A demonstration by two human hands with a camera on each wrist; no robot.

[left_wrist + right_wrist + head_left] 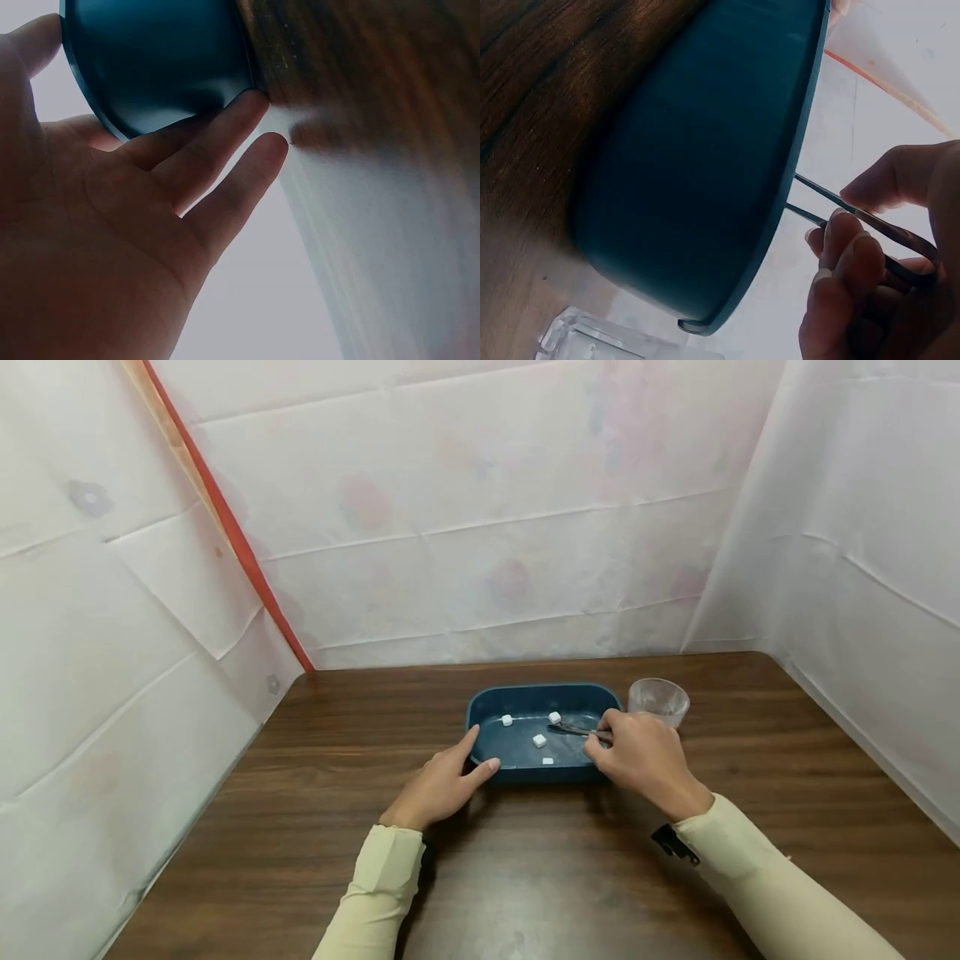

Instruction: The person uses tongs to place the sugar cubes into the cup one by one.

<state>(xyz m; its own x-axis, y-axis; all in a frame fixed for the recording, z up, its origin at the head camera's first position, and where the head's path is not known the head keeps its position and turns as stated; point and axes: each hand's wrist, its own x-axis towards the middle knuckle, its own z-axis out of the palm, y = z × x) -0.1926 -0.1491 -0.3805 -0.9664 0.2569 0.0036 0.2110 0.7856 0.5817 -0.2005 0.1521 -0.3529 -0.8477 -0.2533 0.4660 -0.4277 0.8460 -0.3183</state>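
A blue rectangular tray (491,768) sits on the table with several small white cubes (539,741) inside. My left hand (442,781) rests against its left end, fingers fairly straight along the outer wall (161,67) and thumb at the near rim. Over the right end, my right hand (645,760) pinches a pair of dark tweezers (573,729) between thumb and fingers. Their two prongs (817,187) stand apart in the right wrist view and dip behind the tray wall. The tips lie close beside a far white cube (554,717).
A clear glass cup (660,696) stands just right of the tray, partly behind my right hand. The brown wooden table (300,860) reaches back to white sheeting (480,527) that hangs on three sides, with a red strip (240,543) at the left.
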